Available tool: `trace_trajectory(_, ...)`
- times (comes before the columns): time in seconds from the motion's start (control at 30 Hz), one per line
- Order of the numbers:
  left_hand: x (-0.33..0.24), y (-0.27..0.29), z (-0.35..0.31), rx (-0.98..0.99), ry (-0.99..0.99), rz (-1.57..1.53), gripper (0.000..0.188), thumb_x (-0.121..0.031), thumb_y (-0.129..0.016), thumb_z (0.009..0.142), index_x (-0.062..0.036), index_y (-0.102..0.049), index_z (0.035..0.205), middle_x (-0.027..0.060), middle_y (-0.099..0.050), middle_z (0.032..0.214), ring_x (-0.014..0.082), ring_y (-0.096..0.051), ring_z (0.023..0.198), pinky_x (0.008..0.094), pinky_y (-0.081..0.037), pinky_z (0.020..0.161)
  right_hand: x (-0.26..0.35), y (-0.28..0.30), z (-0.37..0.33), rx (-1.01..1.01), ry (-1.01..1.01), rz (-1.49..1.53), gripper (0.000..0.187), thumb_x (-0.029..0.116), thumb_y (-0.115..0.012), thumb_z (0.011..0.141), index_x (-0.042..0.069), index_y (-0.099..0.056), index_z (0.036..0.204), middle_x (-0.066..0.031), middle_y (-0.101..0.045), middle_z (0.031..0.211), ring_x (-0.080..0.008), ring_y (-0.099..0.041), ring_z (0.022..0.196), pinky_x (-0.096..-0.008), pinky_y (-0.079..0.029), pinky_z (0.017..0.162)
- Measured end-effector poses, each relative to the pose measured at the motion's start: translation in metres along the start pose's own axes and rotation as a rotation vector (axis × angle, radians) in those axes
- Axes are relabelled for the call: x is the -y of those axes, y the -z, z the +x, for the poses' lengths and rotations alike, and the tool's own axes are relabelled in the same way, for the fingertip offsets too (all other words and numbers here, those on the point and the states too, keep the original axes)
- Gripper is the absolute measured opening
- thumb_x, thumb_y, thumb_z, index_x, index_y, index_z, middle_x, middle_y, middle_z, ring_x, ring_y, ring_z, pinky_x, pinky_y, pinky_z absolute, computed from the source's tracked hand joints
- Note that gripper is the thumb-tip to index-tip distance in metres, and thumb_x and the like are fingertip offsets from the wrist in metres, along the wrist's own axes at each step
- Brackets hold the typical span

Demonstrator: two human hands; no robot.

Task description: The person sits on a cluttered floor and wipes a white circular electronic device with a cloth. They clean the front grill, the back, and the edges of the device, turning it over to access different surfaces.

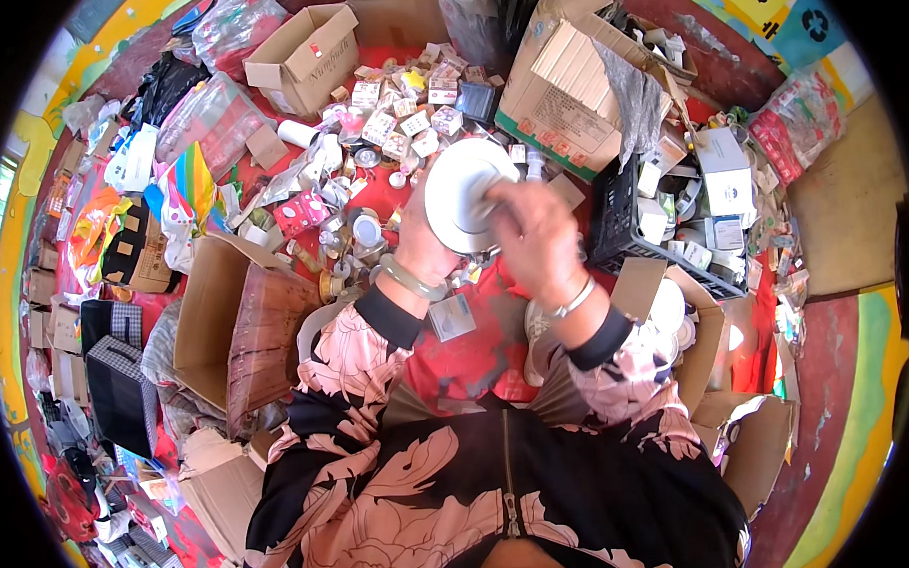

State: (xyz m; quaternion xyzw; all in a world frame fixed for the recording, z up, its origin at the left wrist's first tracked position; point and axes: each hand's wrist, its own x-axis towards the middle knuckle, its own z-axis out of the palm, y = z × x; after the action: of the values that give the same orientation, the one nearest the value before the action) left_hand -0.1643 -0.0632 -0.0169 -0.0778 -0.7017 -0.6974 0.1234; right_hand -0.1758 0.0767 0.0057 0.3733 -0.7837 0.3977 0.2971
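Observation:
A round white disc (450, 206) with a rim and a paler raised middle, perhaps a plastic reel, is held up in front of me. From behind and below, my left hand (418, 247) grips it, most of the fingers hidden by the disc. My right hand (539, 239) is over the disc's right side, fingers curled in toward its centre and slightly blurred. Whatever those fingertips pinch is hidden. Under the hands, a small pale square packet (452, 317) lies on the red floor covering (457, 369).
A heap of small boxes and tins (408, 110) spreads ahead. An open carton (244, 326) stands left, another carton (699, 336) with white round pieces right. Beyond it is a filled black crate (613, 223). A large torn carton (568, 95) leans at the back right.

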Motion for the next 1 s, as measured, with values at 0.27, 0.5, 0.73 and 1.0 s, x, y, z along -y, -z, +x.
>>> trace_trajectory(0.27, 0.005, -0.001, -0.002, 0.093, -0.045, -0.137, 0.040, -0.018, -0.043, 0.092, -0.0023, -0.043, 0.129, 0.0121, -0.053, 0.121, 0.0231, -0.053, 0.109, 0.0363, -0.044, 0.095, -0.013, 0.001, 0.004, -0.086, -0.035, -0.106, 0.024, -0.009, -0.060, 0.067, 0.005, -0.060, 0.086, -0.0105, -0.060, 0.086, -0.0295, -0.059, 0.081, -0.0368, -0.049, 0.072)
trace_trajectory(0.5, 0.008, -0.007, -0.012, 0.104, -0.110, 0.057, 0.040, -0.015, -0.047, 0.091, -0.0023, -0.041, 0.129, 0.0101, -0.052, 0.124, 0.0208, -0.053, 0.111, 0.0333, -0.042, 0.094, -0.002, 0.002, 0.019, -0.117, 0.009, -0.128, 0.021, -0.008, -0.056, 0.069, 0.005, -0.056, 0.086, -0.0136, -0.057, 0.088, -0.0325, -0.056, 0.081, -0.0393, -0.048, 0.071)
trace_trajectory(0.73, 0.038, 0.006, -0.008, 0.156, 0.088, -0.383, 0.043, -0.025, -0.042, 0.094, -0.0016, -0.042, 0.129, 0.0145, -0.052, 0.125, 0.0259, -0.052, 0.112, 0.0370, -0.043, 0.095, 0.034, -0.013, 0.003, 0.055, 0.062, 0.024, 0.025, -0.003, -0.061, 0.065, 0.006, -0.057, 0.088, -0.0115, -0.058, 0.088, -0.0314, -0.055, 0.079, -0.0405, -0.046, 0.068)
trace_trajectory(1.0, 0.027, 0.000, 0.003, 0.080, 0.034, -0.340, 0.038, -0.013, -0.053, 0.088, -0.0033, -0.045, 0.124, 0.0103, -0.056, 0.118, 0.0187, -0.055, 0.105, 0.0309, -0.044, 0.091, 0.024, -0.016, -0.011, -0.019, 0.042, 0.018, 0.021, 0.000, -0.059, 0.067, 0.008, -0.057, 0.087, -0.0112, -0.058, 0.091, -0.0297, -0.056, 0.084, -0.0432, -0.044, 0.071)
